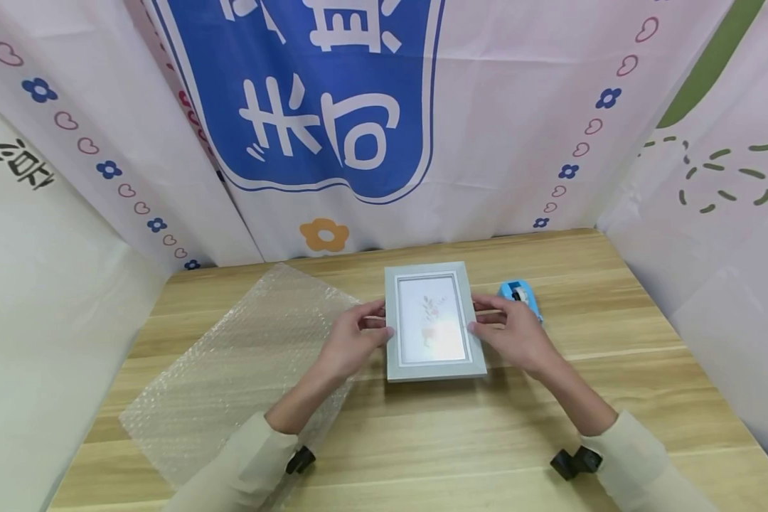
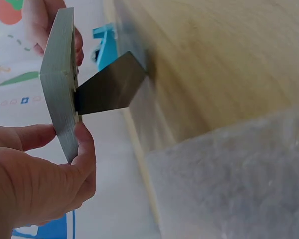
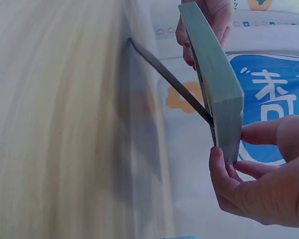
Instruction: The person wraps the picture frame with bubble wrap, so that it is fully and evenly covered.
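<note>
A pale grey-green picture frame (image 1: 432,320), with a floral print behind its clear front, is held between my two hands, tilted and raised above the table. My left hand (image 1: 350,343) pinches its left edge, thumb at the front and fingers behind. On the opposite edge, my right hand (image 1: 513,336) grips it the same way. Both wrist views show a dark stand leg (image 2: 109,85) swung out from the back, its tip right at the tabletop. The back panel is mostly hidden.
A sheet of clear bubble wrap (image 1: 230,363) lies flat on the wooden table (image 1: 461,448), left of the frame and partly under my left forearm. Just beyond my right hand sits a blue tape dispenser (image 1: 526,293). Printed cloth (image 1: 499,163) hangs along the table's back edge.
</note>
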Motion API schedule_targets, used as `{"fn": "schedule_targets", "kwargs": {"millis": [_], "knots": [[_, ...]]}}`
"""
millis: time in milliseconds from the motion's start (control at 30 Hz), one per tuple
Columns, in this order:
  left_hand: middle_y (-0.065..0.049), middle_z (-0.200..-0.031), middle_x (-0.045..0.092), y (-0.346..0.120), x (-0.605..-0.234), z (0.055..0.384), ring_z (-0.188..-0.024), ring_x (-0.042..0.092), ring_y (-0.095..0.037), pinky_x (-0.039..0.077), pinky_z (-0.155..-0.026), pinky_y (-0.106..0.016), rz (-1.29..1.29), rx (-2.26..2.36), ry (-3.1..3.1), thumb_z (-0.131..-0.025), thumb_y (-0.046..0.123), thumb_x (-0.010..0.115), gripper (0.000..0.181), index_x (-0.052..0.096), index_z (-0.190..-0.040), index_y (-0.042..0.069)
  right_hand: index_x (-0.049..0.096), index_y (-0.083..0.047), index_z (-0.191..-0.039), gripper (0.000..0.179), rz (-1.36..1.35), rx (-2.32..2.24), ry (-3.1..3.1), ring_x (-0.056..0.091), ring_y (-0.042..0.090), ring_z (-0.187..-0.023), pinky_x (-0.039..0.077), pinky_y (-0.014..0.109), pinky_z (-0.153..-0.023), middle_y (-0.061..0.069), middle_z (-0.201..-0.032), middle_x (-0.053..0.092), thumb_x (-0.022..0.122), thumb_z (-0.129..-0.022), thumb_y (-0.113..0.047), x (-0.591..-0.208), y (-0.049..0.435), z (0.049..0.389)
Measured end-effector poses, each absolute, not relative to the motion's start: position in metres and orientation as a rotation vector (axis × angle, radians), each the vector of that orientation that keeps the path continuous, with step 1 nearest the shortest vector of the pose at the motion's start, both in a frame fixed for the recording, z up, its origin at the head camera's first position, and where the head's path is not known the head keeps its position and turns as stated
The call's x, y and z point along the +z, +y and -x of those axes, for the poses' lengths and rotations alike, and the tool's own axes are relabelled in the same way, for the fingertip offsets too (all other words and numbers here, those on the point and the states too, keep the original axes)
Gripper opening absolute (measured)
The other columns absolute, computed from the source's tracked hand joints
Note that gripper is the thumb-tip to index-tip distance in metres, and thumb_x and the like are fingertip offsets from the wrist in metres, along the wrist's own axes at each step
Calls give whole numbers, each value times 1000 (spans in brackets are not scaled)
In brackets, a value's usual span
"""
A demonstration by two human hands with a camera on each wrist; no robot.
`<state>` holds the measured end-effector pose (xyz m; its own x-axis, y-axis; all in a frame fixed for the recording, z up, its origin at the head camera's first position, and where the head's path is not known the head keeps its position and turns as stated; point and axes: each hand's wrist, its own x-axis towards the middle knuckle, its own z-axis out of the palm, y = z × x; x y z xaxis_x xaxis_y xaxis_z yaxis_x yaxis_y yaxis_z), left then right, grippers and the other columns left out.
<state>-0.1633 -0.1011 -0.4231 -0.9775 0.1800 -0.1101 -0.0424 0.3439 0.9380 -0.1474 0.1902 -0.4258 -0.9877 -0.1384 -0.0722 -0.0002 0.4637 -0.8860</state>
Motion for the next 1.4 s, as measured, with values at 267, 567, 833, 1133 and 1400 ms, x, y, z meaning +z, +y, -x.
{"fn": "schedule_targets", "kwargs": {"millis": [267,567,833,1133,1400], "knots": [[-19,-140,63,-119,-403,159,-124,65,-29,66,-90,-33,-103,1757,2310,-100,2,71,56,57,-154,3,53,-4,-157,58,165,-1717,2451,66,37,-133,62,28,-99,20,-152,62,72,-103,-17,-412,185,143],[-22,-145,59,-140,-386,153,-126,62,-27,63,-90,-24,-133,1830,2260,-100,-1,68,57,54,-156,2,53,-5,-157,58,218,-1831,2347,65,36,-135,59,23,-100,18,-153,61,72,-104,-17,-396,174,138],[-21,-148,57,-158,-369,147,-127,62,-25,63,-92,-23,-171,1844,2288,-102,5,67,56,54,-156,4,56,-11,-156,57,235,-1947,2255,63,32,-132,58,22,-100,14,-152,61,73,-102,-14,-381,159,136],[-21,-149,58,-184,-357,139,-122,65,-11,62,-94,-23,-167,1827,2331,-104,6,66,54,53,-157,3,57,-13,-156,57,283,-2001,2197,65,32,-130,61,31,-102,12,-151,62,74,-101,-10,-373,135,138],[-23,-150,57,-211,-348,131,-118,66,-3,62,-93,-21,-167,1761,2416,-105,8,66,55,51,-158,2,56,-14,-157,58,341,-2033,2116,65,32,-130,61,39,-104,11,-152,61,72,-101,-8,-374,106,141]]}}
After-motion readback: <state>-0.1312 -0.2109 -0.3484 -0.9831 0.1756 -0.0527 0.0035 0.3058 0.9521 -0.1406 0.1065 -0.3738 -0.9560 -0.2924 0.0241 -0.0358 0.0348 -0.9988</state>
